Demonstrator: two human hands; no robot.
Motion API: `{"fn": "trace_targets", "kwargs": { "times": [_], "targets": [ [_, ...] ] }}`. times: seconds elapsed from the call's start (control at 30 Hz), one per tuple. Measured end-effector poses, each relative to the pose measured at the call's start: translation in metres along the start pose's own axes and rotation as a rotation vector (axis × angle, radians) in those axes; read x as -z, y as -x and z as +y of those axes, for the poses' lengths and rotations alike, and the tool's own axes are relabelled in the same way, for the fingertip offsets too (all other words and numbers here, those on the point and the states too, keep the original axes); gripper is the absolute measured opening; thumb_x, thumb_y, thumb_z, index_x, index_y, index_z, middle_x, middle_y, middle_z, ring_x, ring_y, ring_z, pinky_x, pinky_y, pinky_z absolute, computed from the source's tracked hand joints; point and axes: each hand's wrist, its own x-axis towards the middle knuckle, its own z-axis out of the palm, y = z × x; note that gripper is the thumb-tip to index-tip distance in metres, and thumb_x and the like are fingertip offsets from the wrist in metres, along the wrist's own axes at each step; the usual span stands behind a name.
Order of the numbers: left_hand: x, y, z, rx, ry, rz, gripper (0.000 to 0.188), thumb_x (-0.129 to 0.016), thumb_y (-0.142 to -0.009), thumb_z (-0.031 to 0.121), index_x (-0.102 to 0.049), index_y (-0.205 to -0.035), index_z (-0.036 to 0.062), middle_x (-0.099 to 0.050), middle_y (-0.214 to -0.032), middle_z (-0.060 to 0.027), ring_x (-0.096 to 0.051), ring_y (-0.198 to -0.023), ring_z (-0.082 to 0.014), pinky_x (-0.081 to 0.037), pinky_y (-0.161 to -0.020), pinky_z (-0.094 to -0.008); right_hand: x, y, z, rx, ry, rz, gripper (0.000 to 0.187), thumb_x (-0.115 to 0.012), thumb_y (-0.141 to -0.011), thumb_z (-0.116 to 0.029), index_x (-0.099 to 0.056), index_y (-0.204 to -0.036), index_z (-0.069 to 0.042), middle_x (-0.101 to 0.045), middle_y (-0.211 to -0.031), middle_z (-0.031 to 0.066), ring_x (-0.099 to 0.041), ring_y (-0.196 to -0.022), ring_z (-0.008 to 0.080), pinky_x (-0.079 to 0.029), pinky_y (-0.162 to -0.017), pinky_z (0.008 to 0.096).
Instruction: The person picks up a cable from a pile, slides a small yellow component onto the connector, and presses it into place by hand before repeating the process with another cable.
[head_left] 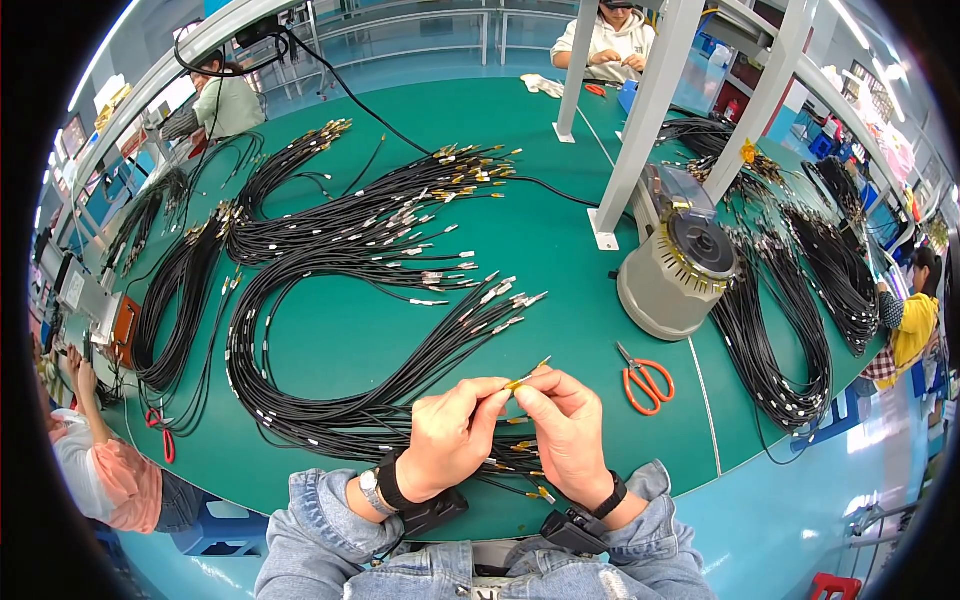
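Observation:
My left hand (pixel 450 440) and my right hand (pixel 565 430) meet above the near edge of the green table. Both pinch a small yellow piece at the end of a cable (pixel 514 386), with a thin tip sticking out to the upper right. Whether the yellow piece is a sleeve or tape is too small to tell. Under and beside my hands lies a curved bundle of black cables (pixel 290 400), its ends carrying white and silver connectors. More yellow-tipped cable ends (pixel 540 492) show below my right hand.
Orange-handled scissors (pixel 648 386) lie right of my hands. Beyond them stands a grey round machine (pixel 672 275) beside white metal posts (pixel 648 130). Cable bundles (pixel 775 340) lie on the right; others (pixel 350 215) lie at the back left. Red-handled cutters (pixel 160 430) are far left. Several people work around.

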Motion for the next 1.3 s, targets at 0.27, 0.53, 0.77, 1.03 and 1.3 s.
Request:
{"fn": "trace_targets", "kwargs": {
  "times": [0.27,0.53,0.77,1.03,1.3],
  "targets": [
    [0.005,0.002,0.008,0.319,0.194,-0.127,0.005,-0.054,-0.086,0.003,-0.055,-0.084,-0.0014,-0.058,-0.059,-0.003,-0.05,-0.044,-0.0048,-0.039,-0.039,-0.0183,-0.002,0.001,0.0,0.043,0.045,0.016,0.002,-0.06,-0.082,-0.002,-0.06,-0.082,0.0,-0.056,-0.084,0.0043,-0.051,-0.079,0.0114,-0.041,-0.075,0.0255],
    [0.003,0.003,0.012,0.496,0.434,-0.123,0.009,-0.052,-0.089,0.004,-0.053,-0.084,-0.0026,-0.058,-0.061,-0.0042,-0.051,-0.046,-0.0058,-0.04,-0.041,-0.018,0.002,-0.001,0.005,0.132,0.143,0.031,0.002,-0.06,-0.081,0.001,-0.06,-0.083,0.001,-0.057,-0.086,0.0056,-0.053,-0.08,0.012,-0.043,-0.074,0.0249],
    [0.01,0.002,0.011,0.549,0.505,-0.16,0.012,-0.051,-0.09,0.007,-0.053,-0.083,-0.0029,-0.058,-0.062,-0.0055,-0.052,-0.049,-0.0076,-0.043,-0.044,-0.0191,0.004,-0.003,0.005,0.146,0.181,-0.003,0.005,-0.061,-0.082,-0.002,-0.061,-0.086,0.001,-0.059,-0.088,0.0056,-0.053,-0.084,0.0116,-0.042,-0.076,0.0257],
    [0.023,-0.007,0.006,0.76,0.822,-0.335,0.018,-0.048,-0.092,0.014,-0.054,-0.084,-0.0015,-0.057,-0.062,-0.0053,-0.052,-0.05,-0.0091,-0.043,-0.048,-0.0206,0.009,-0.007,0.004,-0.019,0.005,-0.108,0.004,-0.062,-0.081,-0.003,-0.06,-0.084,-0.001,-0.055,-0.085,0.0057,-0.053,-0.078,0.0131,-0.043,-0.073,0.0259],
    [0.035,-0.016,-0.004,0.864,0.986,-0.566,0.023,-0.047,-0.093,0.019,-0.056,-0.084,0.0,-0.055,-0.06,-0.0037,-0.048,-0.047,-0.0087,-0.039,-0.046,-0.0209,0.007,-0.011,0.007,-0.034,-0.032,-0.178,0.006,-0.062,-0.082,-0.006,-0.059,-0.083,-0.002,-0.052,-0.083,0.0047,-0.051,-0.072,0.0133,-0.042,-0.07,0.0252]
  ]
}}
